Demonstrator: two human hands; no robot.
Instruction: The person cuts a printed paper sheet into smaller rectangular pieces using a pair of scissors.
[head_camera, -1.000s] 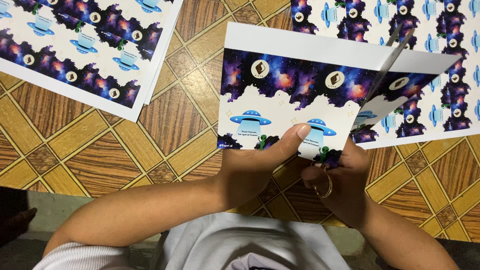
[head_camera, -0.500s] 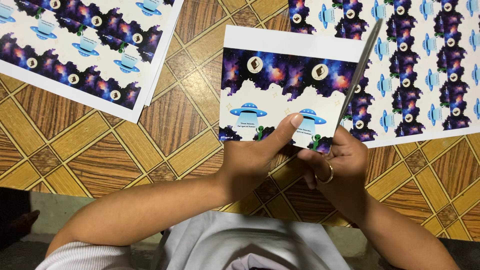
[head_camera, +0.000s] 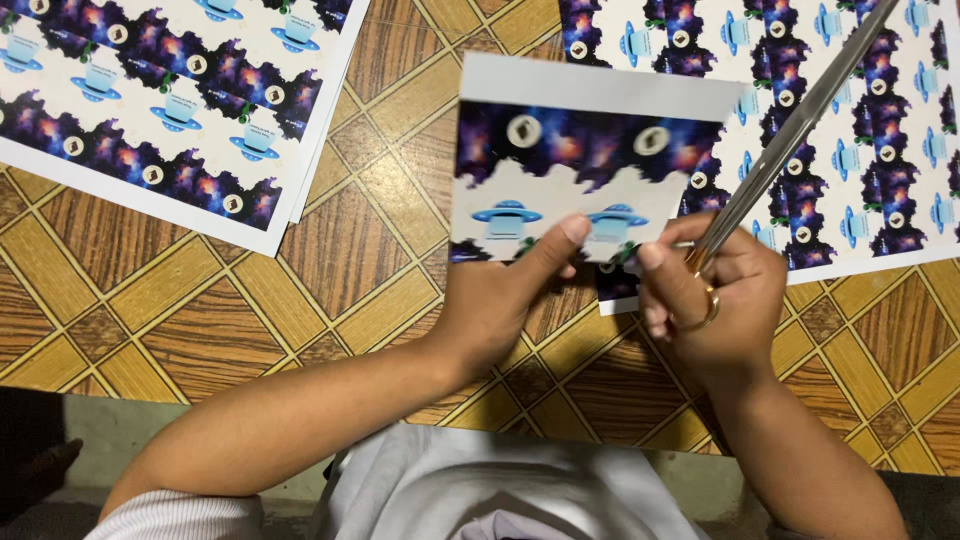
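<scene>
We hold a cut card (head_camera: 590, 160) in our left hand (head_camera: 500, 300), the grip closed on its lower edge with the thumb pressed flat on the front between two blue saucer pictures. The card stands raised above the surface (head_camera: 200, 330), its dark starry band across the top half and a white band below. Our right hand (head_camera: 715, 290) is closed around the handles of scissors (head_camera: 800, 130), a ring on one finger; the long metal blades run up and to the right, away from the card, and look closed, though the blur makes that hard to judge. Beneath the scissors a printed sheet (head_camera: 850, 120) lies flat on the surface, partly behind the card. Another sheet stack (head_camera: 170, 100) lies well apart at the upper left. No containers are in view.
</scene>
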